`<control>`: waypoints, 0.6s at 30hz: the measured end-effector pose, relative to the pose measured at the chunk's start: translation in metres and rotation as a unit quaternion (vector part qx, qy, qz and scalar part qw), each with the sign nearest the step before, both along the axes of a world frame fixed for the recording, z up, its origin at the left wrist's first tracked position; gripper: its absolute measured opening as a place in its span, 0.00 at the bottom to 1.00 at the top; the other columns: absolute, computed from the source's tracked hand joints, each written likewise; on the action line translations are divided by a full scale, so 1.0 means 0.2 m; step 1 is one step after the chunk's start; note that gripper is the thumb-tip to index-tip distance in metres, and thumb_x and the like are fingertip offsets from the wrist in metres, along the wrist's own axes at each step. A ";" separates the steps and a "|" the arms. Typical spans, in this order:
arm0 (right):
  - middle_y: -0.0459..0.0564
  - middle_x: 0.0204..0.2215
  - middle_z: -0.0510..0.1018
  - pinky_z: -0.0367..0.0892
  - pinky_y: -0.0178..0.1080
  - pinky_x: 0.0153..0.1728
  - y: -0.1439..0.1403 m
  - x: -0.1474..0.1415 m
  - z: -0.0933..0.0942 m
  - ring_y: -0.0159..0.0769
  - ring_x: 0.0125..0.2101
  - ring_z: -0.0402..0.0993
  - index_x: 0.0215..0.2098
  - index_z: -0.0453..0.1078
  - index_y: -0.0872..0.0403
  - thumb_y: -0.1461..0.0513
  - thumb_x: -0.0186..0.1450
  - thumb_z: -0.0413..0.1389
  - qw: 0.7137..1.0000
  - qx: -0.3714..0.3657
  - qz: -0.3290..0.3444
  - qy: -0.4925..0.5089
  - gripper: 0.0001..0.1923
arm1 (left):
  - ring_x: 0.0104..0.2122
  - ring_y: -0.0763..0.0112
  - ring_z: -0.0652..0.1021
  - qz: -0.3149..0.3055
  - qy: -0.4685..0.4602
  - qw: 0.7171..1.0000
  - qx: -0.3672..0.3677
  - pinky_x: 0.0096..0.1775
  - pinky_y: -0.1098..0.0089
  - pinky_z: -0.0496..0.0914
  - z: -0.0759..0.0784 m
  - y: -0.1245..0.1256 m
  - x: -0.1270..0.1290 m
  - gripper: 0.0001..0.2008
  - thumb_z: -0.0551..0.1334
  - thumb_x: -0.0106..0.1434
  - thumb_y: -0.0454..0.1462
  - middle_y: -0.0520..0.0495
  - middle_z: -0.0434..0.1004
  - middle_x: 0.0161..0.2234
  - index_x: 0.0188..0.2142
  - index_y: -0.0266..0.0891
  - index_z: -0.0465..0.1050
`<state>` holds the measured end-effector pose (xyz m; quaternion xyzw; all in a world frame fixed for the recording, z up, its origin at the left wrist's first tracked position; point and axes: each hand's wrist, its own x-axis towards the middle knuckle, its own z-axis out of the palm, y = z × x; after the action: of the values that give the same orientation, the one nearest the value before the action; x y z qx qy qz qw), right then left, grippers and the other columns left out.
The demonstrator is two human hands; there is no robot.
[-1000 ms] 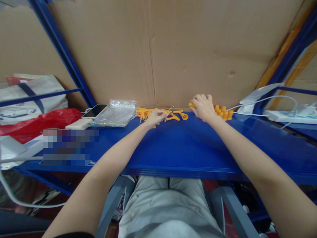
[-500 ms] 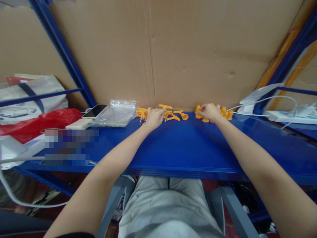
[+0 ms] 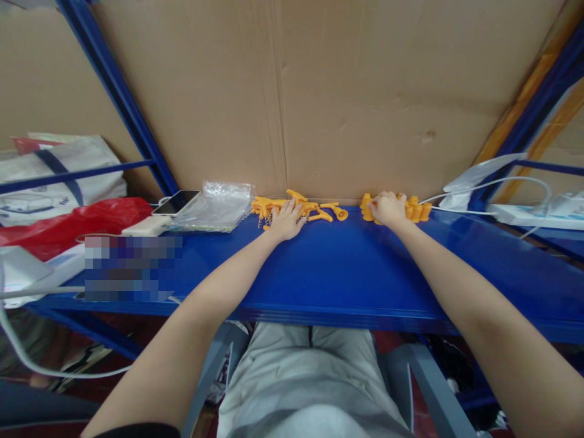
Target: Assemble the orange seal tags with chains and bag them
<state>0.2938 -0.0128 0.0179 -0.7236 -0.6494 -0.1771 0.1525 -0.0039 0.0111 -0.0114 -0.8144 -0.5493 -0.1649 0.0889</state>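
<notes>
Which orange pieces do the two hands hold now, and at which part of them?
The left hand rests on the left orange pile, the right hand on the right orange pile. Whether either grips a piece, and where, cannot be told.

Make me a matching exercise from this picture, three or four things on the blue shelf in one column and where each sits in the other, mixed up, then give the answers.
Things:
1. left hand
2. right hand
3. clear plastic bag
4. white power strip

Places:
A. far right end of the blue shelf
B. on the right pile of orange parts
C. left of the orange parts, beside the phone
D. on the left pile of orange parts

Pairs: 1-D, 2-B, 3-C, 4-A
</notes>
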 end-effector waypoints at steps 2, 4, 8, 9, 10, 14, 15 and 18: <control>0.65 0.50 0.77 0.56 0.57 0.52 0.01 0.00 -0.01 0.55 0.53 0.68 0.47 0.77 0.60 0.59 0.70 0.44 1.000 0.002 -0.004 0.007 0.22 | 0.70 0.47 0.53 -0.002 -0.005 1.000 0.006 0.63 0.40 0.54 0.00 0.01 0.00 0.28 0.47 0.72 0.48 0.40 0.48 0.72 0.68 0.43 0.58; 0.65 0.48 0.78 0.56 0.57 0.51 0.02 0.01 -0.01 0.56 0.53 0.68 0.46 0.77 0.60 0.58 0.70 0.44 1.000 0.000 -0.013 0.015 0.22 | 0.70 0.48 0.54 -0.010 -0.011 1.000 0.019 0.63 0.41 0.54 -0.01 0.02 0.00 0.27 0.47 0.72 0.47 0.39 0.50 0.71 0.67 0.44 0.61; 0.66 0.46 0.79 0.55 0.60 0.52 0.05 0.01 -0.03 0.57 0.52 0.68 0.44 0.78 0.61 0.57 0.70 0.43 1.000 -0.001 -0.022 0.008 0.23 | 0.69 0.48 0.57 -0.023 -0.016 0.999 0.038 0.62 0.39 0.55 -0.02 0.04 -0.02 0.25 0.48 0.72 0.44 0.37 0.55 0.70 0.64 0.42 0.64; 0.66 0.46 0.79 0.54 0.60 0.52 0.05 0.01 -0.03 0.58 0.52 0.67 0.44 0.78 0.61 0.57 0.69 0.43 1.000 0.000 -0.021 0.003 0.23 | 0.68 0.48 0.57 -0.027 -0.017 0.999 0.042 0.62 0.39 0.55 -0.02 0.04 -0.02 0.24 0.48 0.72 0.44 0.37 0.56 0.69 0.64 0.42 0.65; 0.66 0.46 0.79 0.54 0.61 0.52 0.05 0.01 -0.03 0.58 0.52 0.67 0.44 0.77 0.61 0.57 0.69 0.44 1.000 -0.001 -0.020 -0.004 0.23 | 0.68 0.48 0.58 -0.031 -0.017 0.998 0.045 0.62 0.38 0.55 -0.02 0.04 -0.02 0.24 0.48 0.72 0.43 0.37 0.57 0.69 0.63 0.42 0.66; 0.67 0.47 0.79 0.53 0.63 0.53 0.05 0.01 -0.04 0.60 0.53 0.67 0.45 0.77 0.60 0.55 0.67 0.48 1.000 -0.010 -0.012 -0.022 0.22 | 0.67 0.49 0.59 -0.043 -0.009 0.998 0.047 0.62 0.40 0.56 -0.01 0.03 -0.03 0.22 0.48 0.72 0.42 0.36 0.57 0.69 0.60 0.40 0.69; 0.67 0.47 0.79 0.53 0.64 0.53 0.05 0.01 -0.04 0.61 0.53 0.66 0.46 0.77 0.60 0.54 0.67 0.48 1.000 -0.011 -0.011 -0.022 0.22 | 0.67 0.49 0.60 -0.045 -0.009 0.998 0.046 0.62 0.40 0.56 -0.01 0.03 -0.03 0.22 0.48 0.72 0.42 0.36 0.57 0.69 0.59 0.39 0.70; 0.69 0.48 0.77 0.52 0.64 0.54 0.05 0.01 -0.04 0.61 0.54 0.66 0.46 0.76 0.62 0.53 0.68 0.47 1.000 -0.010 -0.013 -0.018 0.24 | 0.67 0.49 0.60 -0.052 -0.016 0.997 0.046 0.62 0.41 0.56 0.00 0.01 -0.02 0.21 0.48 0.72 0.41 0.37 0.59 0.68 0.58 0.39 0.71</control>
<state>0.2959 -0.0034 0.0096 -0.7299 -0.6447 -0.1858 0.1310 -0.0080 0.0134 -0.0107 -0.8341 -0.4996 -0.2069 0.1087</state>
